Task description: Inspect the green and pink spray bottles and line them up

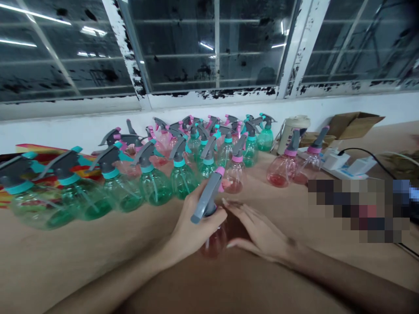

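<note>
My left hand (pixel 199 222) is wrapped round the neck of a spray bottle (pixel 214 244) with a clear pinkish body, a grey trigger head and a pink nozzle tip. The bottle stands close in front of me, its trigger lever pointing toward me. Just to its right, my right hand (pixel 258 229) is held with thumb and fingers apart, nothing in its grasp. Beyond my hands is another pink-collared spray bottle (pixel 235 174). A row of green spray bottles with turquoise collars, one of them a green bottle (pixel 156 187), runs off to the left.
More pink and green bottles crowd against the white wall (pixel 81 126). Two pink bottles (pixel 282 170) stand at right, near a white tub (pixel 293 131), a cardboard box (pixel 355 126) and a power strip (pixel 343 170) with plugs and cables. Colourful packaging (pixel 52 152) lies behind the left row.
</note>
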A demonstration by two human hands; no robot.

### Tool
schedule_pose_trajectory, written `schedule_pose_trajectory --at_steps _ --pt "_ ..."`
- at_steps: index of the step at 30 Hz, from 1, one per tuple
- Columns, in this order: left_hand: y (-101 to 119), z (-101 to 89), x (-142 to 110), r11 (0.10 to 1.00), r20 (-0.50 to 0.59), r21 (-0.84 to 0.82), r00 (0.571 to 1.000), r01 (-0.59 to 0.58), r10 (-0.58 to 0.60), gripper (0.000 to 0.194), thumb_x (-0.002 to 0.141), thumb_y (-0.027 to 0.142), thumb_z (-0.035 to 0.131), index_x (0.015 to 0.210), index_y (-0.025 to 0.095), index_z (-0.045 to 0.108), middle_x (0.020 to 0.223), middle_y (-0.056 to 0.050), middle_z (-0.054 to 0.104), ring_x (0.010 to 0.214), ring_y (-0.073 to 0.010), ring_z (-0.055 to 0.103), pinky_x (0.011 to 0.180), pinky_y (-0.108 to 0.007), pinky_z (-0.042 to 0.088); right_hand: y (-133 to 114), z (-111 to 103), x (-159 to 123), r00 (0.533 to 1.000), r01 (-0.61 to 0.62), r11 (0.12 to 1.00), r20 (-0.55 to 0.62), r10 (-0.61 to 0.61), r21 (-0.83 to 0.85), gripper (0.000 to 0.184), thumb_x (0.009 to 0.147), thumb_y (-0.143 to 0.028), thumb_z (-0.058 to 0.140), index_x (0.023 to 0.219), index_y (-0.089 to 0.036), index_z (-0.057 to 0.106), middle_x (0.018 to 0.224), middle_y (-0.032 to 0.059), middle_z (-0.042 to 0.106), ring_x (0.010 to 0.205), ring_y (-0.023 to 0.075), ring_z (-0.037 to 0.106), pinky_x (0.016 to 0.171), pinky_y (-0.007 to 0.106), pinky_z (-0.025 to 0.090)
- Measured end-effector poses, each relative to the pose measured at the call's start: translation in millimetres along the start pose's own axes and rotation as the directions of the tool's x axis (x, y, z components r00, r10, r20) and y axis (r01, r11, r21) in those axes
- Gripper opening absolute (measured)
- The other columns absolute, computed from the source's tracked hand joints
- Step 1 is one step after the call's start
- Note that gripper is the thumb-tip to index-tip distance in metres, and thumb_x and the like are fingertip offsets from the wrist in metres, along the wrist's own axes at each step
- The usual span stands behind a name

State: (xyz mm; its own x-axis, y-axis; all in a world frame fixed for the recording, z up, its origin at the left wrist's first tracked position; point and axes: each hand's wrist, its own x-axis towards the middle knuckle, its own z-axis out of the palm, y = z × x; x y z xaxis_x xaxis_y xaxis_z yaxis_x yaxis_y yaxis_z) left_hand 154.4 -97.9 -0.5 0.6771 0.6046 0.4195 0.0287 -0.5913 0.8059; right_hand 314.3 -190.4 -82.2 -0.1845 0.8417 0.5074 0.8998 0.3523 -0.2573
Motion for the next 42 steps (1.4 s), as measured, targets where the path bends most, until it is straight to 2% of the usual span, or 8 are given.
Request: schedule_pose_trajectory --at_steps 2,5,9,14,22,28,35,42 --pt "3 -0.6 2 1.000 0.027 0.000 0.999 0.022 -0.022 0.027 0.068 0.011 0.048 0.092 0.022 0.053 0.056 0.009 0.037 0.047 -0.0092 0.035 0.046 -0.021 0.035 16 -3 -5 0.999 -0.041 0.999 0.021 0.042 -0.017 0.051 0.089 -0.044 0.048 0.131 -0.016 0.042 0.130 0.0139 0.054 0.121 0.0243 0.048 0.099 0.045 0.042" --pt "3 -1.4 6 1.000 0.012 0.005 1.000 0.025 -0.025 0.023 0.070 0.014 0.049 0.091 0.023 0.055 0.064 0.006 0.048 0.053 -0.0109 0.044 0.051 -0.023 0.039 35 -5 -9 0.997 -0.060 0.998 0.040 0.061 -0.030 0.040 0.091 -0.034 0.045 0.129 -0.019 0.047 0.128 0.0108 0.056 0.119 0.0229 0.051 0.099 0.044 0.043" --pt "-4 -6.2 10 0.999 -0.012 0.036 0.999 -0.035 0.036 0.006 0.073 0.020 0.051 0.076 0.022 0.056 0.065 0.003 0.052 0.058 -0.0136 0.048 0.055 -0.027 0.044 43 0 -4 0.996 -0.035 0.999 0.080 0.036 -0.009 0.042 0.091 -0.030 0.045 0.132 -0.021 0.045 0.131 0.0076 0.055 0.121 0.0209 0.049 0.102 0.042 0.041" --pt "-8 -14.9 15 0.999 0.021 0.028 0.999 -0.036 0.036 0.005 0.070 0.018 0.051 0.066 0.021 0.053 0.062 0.004 0.051 0.055 -0.0131 0.049 0.055 -0.026 0.045 39 14 7 0.991 -0.050 0.997 0.126 0.042 0.063 0.042 0.091 -0.030 0.046 0.132 -0.021 0.046 0.132 0.0067 0.054 0.124 0.0202 0.046 0.103 0.041 0.041" --pt "-11 -18.1 15 0.998 0.058 -0.015 0.996 -0.064 0.064 0.008 0.069 0.017 0.053 0.064 0.022 0.055 0.064 0.004 0.051 0.056 -0.0129 0.048 0.053 -0.027 0.043 43 18 3 0.977 -0.139 0.978 0.182 0.110 0.154 0.048 0.090 -0.037 0.049 0.135 -0.024 0.042 0.135 0.0036 0.051 0.127 0.0212 0.041 0.106 0.043 0.036" --pt "-8 -18.0 15 0.999 0.078 -0.029 0.997 -0.017 0.019 0.012 0.076 0.020 0.055 0.086 0.023 0.060 0.074 0.002 0.056 0.062 -0.0138 0.054 0.061 -0.027 0.048 42 16 2 0.965 -0.165 0.971 0.232 0.123 0.173 0.051 0.090 -0.041 0.048 0.137 -0.023 0.040 0.138 0.0043 0.047 0.130 0.0209 0.036 0.109 0.043 0.031" --pt "-5 -17.5 14 0.998 0.080 -0.064 0.997 0.012 -0.006 0.004 0.078 0.017 0.055 0.076 0.021 0.055 0.077 0.001 0.056 0.069 -0.0139 0.057 0.065 -0.026 0.048 41 15 2 0.961 -0.210 0.956 0.225 0.163 0.205 0.053 0.089 -0.042 0.049 0.138 -0.027 0.037 0.140 0.0033 0.046 0.130 0.0222 0.037 0.108 0.044 0.033" --pt "-9 -17.7 18 0.998 0.008 0.058 0.999 -0.038 0.037 0.007 0.072 0.017 0.052 0.069 0.023 0.050 0.061 0.005 0.043 0.052 -0.0122 0.042 0.051 -0.025 0.043 43 16 1 0.960 -0.194 0.960 0.242 0.143 0.202 0.053 0.090 -0.042 0.048 0.138 -0.026 0.036 0.141 0.0035 0.044 0.131 0.0208 0.036 0.108 0.043 0.032"
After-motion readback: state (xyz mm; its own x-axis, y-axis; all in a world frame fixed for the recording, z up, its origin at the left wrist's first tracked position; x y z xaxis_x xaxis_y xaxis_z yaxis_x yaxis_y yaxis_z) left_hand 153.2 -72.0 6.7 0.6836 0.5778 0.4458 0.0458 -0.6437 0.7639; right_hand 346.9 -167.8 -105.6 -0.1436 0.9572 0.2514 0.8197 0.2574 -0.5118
